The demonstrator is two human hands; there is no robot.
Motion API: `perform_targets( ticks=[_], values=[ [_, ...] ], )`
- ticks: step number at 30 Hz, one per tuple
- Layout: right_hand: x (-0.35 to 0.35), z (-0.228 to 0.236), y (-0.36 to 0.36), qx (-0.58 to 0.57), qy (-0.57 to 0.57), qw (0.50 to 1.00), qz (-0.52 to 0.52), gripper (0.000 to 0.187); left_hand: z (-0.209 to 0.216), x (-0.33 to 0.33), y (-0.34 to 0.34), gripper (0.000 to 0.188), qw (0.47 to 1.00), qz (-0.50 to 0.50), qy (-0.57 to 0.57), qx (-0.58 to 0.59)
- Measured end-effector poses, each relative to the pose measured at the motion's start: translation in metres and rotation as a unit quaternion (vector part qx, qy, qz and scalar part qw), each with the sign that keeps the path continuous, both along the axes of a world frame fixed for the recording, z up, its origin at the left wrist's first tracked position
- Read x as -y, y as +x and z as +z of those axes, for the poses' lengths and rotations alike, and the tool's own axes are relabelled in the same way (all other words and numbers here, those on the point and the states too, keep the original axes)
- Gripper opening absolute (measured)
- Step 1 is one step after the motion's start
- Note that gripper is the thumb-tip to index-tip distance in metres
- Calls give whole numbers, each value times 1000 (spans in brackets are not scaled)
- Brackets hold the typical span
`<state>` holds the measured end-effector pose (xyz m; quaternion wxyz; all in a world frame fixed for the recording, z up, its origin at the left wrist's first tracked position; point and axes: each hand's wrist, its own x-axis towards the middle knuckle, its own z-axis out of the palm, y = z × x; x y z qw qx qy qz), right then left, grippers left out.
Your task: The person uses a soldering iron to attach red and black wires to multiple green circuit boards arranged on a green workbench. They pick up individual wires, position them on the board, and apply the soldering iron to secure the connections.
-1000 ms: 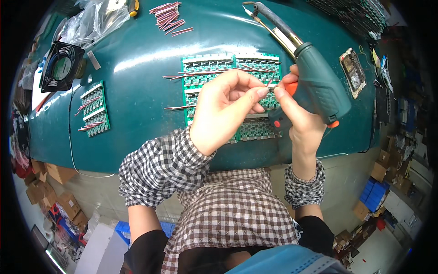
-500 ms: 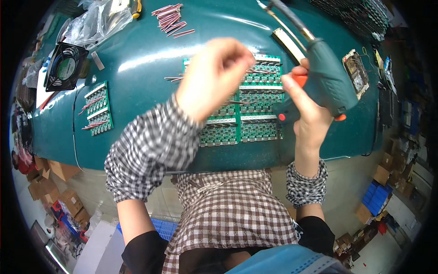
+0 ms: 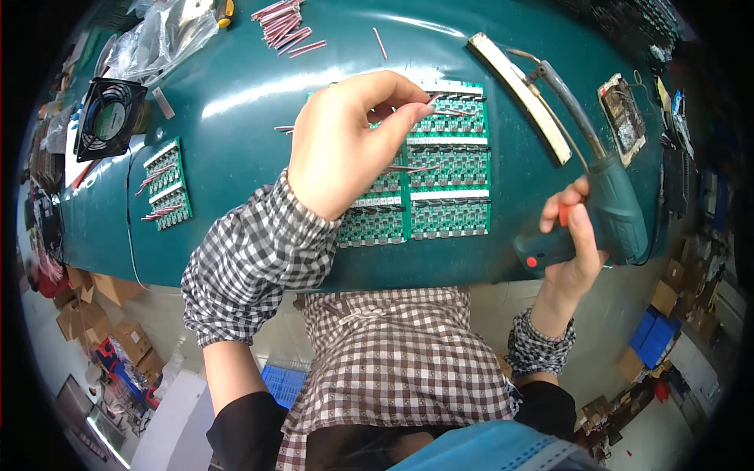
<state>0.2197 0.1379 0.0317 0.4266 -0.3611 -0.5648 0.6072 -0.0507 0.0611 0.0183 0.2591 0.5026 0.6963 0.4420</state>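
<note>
My left hand (image 3: 349, 141) reaches over a panel of green circuit boards (image 3: 449, 213), its thumb and fingertips pinched together at the upper right boards. A thin reddish wire (image 3: 434, 100) shows at the fingertips. Short wires (image 3: 416, 169) lie across the boards, and the hand hides much of the panel's upper left. To the right, my right hand (image 3: 577, 239) grips a dark green soldering gun (image 3: 616, 208) with an orange trigger and a red button. Its metal barrel (image 3: 573, 110) points away from me, beside a long pale bar (image 3: 522, 98).
A smaller green board (image 3: 167, 184) with wires lies at left, near a black fan (image 3: 110, 122). Pink-and-dark wires (image 3: 279, 23) are piled at the back, with a single wire (image 3: 380, 43) to their right. A worn metal block (image 3: 620, 114) lies far right.
The soldering gun and my right hand have moved right and nearer to me, uncovering the pale bar. My left fingertips have come together over the boards. A lone wire now shows at the back.
</note>
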Motion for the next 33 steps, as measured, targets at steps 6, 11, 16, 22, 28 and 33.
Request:
perform_targets(
  ticks=[6, 11, 16, 22, 28, 33],
  values=[
    [13, -8, 48, -45, -51, 997, 34, 38, -1, 25, 17, 15, 993, -38, -25, 106],
    [28, -16, 66, -75, -87, 993, 0, 36, -18, 33, 29, 11, 978, -74, -81, 175],
    [46, -14, 38, -24, -94, 995, -12, 39, -7, 48, 80, 13, 986, -52, 44, 152],
    [50, -8, -14, 83, -97, 991, -26, 44, -29, 46, 108, 26, 974, -33, 225, -14],
    [47, -7, -18, 107, -100, 989, -26, 46, -26, 50, 107, 23, 975, -57, 213, -34],
    [50, -12, -15, 74, -72, 995, -3, 45, -21, 50, 98, 17, 985, -52, 51, 156]
  ],
)
